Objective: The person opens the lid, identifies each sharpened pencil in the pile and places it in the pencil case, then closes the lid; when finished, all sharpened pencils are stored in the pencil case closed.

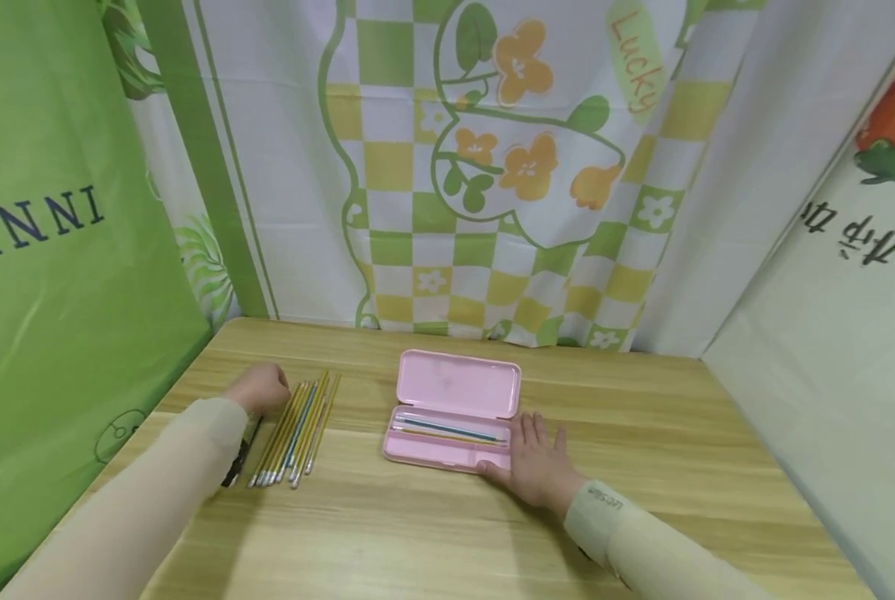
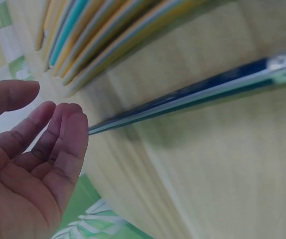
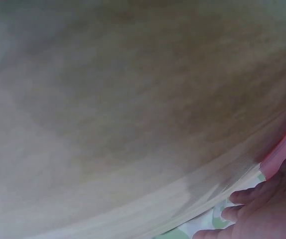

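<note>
A pink pencil case [image 1: 458, 385] lies with its lid up on the table, a blue pencil [image 1: 447, 428] and a yellow pencil [image 1: 447, 435] in its back compartment. My right hand [image 1: 537, 467] rests spread at the case's right end, its thumb by the front edge. To the left lies a row of mostly yellow pencils [image 1: 290, 433] with a few blue ones. My left hand [image 1: 263, 388] is beside their far ends. In the left wrist view its fingers bend loosely, thumb apart, near the tip of a dark pencil [image 2: 183, 97]; whether they touch it is unclear.
The wood-grain table [image 1: 387, 533] meets a patterned curtain [image 1: 522, 275] at the back. A green cloth [image 1: 80, 333] hangs along the left side and a white printed one [image 1: 830, 350] along the right.
</note>
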The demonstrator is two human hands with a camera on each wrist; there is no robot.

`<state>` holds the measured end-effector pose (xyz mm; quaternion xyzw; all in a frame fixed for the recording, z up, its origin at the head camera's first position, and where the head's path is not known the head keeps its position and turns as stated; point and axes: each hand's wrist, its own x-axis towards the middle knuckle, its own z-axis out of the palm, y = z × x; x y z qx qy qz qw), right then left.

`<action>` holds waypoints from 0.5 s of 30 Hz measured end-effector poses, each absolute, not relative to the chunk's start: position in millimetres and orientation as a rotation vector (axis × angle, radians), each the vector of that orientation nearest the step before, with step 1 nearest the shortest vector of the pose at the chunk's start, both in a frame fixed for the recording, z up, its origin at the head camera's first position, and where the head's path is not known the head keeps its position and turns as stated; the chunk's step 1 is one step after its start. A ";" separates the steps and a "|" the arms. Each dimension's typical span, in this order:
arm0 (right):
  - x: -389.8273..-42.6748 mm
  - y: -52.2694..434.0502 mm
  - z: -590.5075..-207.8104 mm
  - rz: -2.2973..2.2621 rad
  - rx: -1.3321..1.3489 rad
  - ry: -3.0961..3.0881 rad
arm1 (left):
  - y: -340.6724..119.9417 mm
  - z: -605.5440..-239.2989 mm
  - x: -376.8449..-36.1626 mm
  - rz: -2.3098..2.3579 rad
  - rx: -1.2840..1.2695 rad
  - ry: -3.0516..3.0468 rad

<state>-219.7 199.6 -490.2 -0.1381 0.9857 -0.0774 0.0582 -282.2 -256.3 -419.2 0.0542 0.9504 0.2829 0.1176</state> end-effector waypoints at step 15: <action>-212.6 194.3 -476.4 -0.212 -0.407 2.948 | -253.6 -447.3 -286.5 0.709 0.123 2.833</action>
